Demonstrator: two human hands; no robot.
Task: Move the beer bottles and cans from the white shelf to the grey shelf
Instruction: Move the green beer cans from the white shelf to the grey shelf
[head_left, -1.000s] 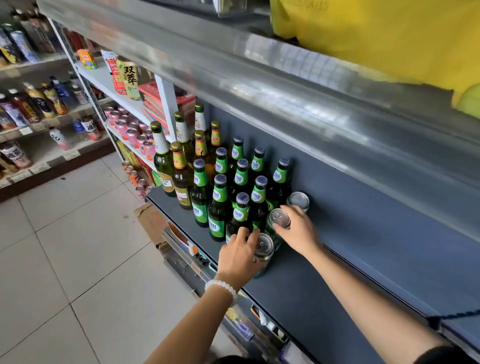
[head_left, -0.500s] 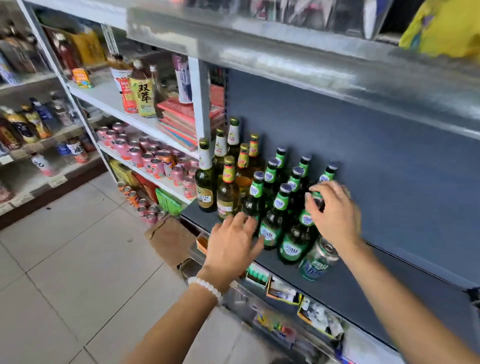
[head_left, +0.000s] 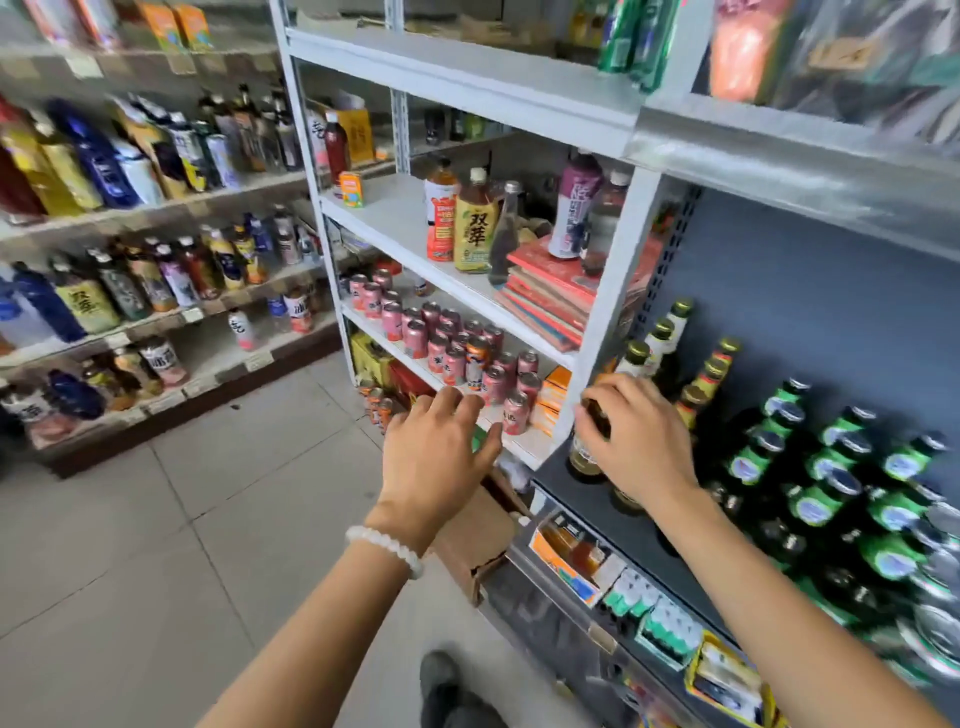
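The white shelf (head_left: 395, 218) stands ahead to the left, with several pink cans (head_left: 457, 358) on a lower board. To the right, the grey shelf (head_left: 613, 509) holds brown gold-capped beer bottles (head_left: 670, 332), green-labelled beer bottles (head_left: 810, 488) and silver-topped cans (head_left: 940, 519) at the far right edge. My left hand (head_left: 436, 447) is empty, fingers spread, just short of the pink cans. My right hand (head_left: 639, 436) is curled over the neck of the leftmost brown bottle (head_left: 584, 457). Whether it grips that bottle is unclear.
Tea bottles (head_left: 475, 228) and a stack of red books (head_left: 550, 296) sit on the white shelf. A cardboard box (head_left: 467, 540) stands on the tiled floor below my left hand. A small-goods rack (head_left: 587, 561) juts out under the grey shelf. Drink shelves (head_left: 156, 291) line the left aisle.
My view has swung left from the grey shelf towards the white one. Both hands left the cans and moved left: the left one towards the pink cans, the right one to the leftmost brown bottle.
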